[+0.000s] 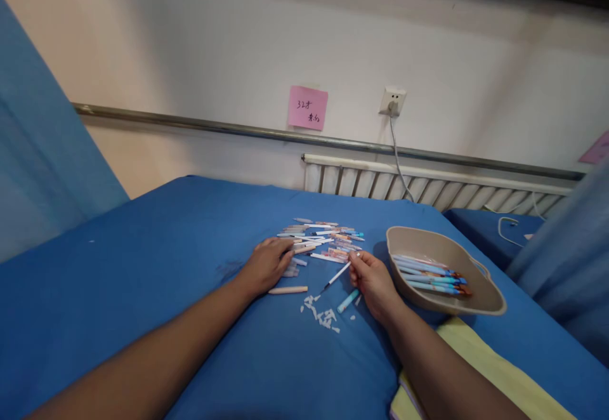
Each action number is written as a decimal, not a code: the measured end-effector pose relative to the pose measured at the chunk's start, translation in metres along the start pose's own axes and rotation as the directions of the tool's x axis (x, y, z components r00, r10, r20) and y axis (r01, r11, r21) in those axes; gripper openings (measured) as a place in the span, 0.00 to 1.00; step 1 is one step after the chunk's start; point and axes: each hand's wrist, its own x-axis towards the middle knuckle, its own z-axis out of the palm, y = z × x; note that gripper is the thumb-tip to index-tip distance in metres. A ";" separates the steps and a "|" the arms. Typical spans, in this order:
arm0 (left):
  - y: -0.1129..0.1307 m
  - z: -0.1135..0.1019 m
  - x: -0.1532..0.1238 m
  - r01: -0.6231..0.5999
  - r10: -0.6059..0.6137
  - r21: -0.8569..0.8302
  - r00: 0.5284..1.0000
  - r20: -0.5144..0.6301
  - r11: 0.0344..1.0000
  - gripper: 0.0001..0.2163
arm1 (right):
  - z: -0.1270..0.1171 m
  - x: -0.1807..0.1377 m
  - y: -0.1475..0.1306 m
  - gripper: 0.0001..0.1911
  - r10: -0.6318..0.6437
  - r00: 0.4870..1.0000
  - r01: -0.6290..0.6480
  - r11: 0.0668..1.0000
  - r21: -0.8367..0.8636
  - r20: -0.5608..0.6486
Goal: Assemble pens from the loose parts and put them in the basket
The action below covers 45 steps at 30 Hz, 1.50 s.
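Your right hand (373, 280) pinches a white refill (339, 274) between thumb and fingers, its dark tip slanting near and left toward small white pieces (328, 318). Your left hand (271, 261) rests with bent fingers over the left side of the pen pile (328, 239); you cannot tell whether they grip anything. The pile lies well in from the table's (143, 236) far edge. Room opens widest to your left. On the right you are tighter: the basket (435, 242) of pens stands just beside your right hand, near the table's right edge, with a yellow cloth (490, 356) on its near side.
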 end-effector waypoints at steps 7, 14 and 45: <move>0.000 -0.006 -0.009 -0.015 0.017 -0.071 0.999 0.030 0.997 0.15 | 0.001 -0.001 0.001 0.19 0.038 0.999 -0.038 0.999 0.018 0.004; -0.002 -0.011 -0.016 -0.030 0.033 -0.078 0.999 0.037 0.996 0.15 | 0.002 -0.002 0.002 0.19 0.063 0.998 -0.063 0.998 0.021 0.004; 0.000 -0.012 -0.008 0.014 -0.010 -0.059 0.998 0.061 0.998 0.14 | 0.004 -0.002 0.006 0.21 0.043 0.999 -0.042 0.997 -0.059 0.014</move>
